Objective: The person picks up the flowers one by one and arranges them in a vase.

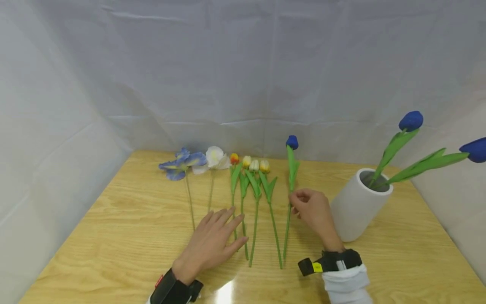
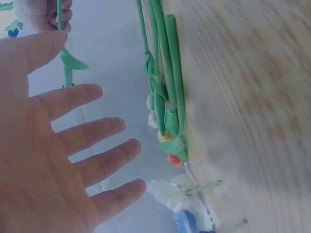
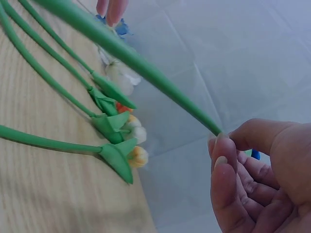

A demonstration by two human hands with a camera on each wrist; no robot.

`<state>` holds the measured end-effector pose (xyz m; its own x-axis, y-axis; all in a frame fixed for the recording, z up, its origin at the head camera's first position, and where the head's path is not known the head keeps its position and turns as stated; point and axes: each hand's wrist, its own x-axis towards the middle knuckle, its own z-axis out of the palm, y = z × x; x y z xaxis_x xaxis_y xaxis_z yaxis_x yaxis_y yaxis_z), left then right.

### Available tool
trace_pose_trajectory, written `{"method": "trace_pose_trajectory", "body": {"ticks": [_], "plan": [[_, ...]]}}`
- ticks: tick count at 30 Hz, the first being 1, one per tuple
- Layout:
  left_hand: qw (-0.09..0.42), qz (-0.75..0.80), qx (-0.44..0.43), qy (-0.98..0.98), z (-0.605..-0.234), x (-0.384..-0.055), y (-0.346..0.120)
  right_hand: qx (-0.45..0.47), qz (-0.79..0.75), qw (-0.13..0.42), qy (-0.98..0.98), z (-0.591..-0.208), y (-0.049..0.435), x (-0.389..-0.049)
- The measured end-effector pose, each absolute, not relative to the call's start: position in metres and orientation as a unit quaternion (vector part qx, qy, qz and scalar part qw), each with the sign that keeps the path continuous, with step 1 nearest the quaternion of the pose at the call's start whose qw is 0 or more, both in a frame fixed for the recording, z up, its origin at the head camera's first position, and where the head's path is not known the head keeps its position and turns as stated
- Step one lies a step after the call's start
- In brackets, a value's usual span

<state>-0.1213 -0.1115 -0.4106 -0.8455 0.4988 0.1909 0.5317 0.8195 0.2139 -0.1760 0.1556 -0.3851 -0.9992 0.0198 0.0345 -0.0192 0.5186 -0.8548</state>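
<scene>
My right hand (image 1: 313,211) pinches the green stem of a blue tulip (image 1: 292,142) between thumb and fingertips, its bloom pointing away from me. In the right wrist view the pinched stem (image 3: 160,85) slants above the wooden table. My left hand (image 1: 212,240) hovers with fingers spread near the lower stems of the flowers in the row; the left wrist view shows its palm (image 2: 39,160) holding nothing. In that row lie an orange-red tulip (image 1: 234,158), several white-and-yellow tulips (image 1: 254,165), a white flower (image 1: 214,157) and a blue-purple iris (image 1: 184,163).
A white vase (image 1: 357,209) stands tilted in the view at the right, beside my right wrist. Two blue tulips (image 1: 411,121) lean out of it to the right. The wooden table (image 1: 114,245) meets a pale cloth backdrop (image 1: 243,76) at its far edge.
</scene>
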Motion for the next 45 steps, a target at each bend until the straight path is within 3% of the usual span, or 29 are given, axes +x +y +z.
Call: {"method": "trace_pose_trajectory", "body": {"ticks": [10,25,45], "plan": [[0.079,-0.136,-0.289,-0.944,-0.405,-0.122,-0.103,0.013,0.503,0.072,-0.861,-0.359,0.162,-0.165],[0.097,-0.145,-0.315,-0.933,-0.397,-0.122,-0.090,0.058,0.505,0.255,-0.822,-0.318,0.187,-0.149],[0.127,-0.151,-0.355,-0.914,-0.382,-0.119,-0.068,0.050,0.521,0.442,-0.729,-0.286,0.234,-0.134]]}}
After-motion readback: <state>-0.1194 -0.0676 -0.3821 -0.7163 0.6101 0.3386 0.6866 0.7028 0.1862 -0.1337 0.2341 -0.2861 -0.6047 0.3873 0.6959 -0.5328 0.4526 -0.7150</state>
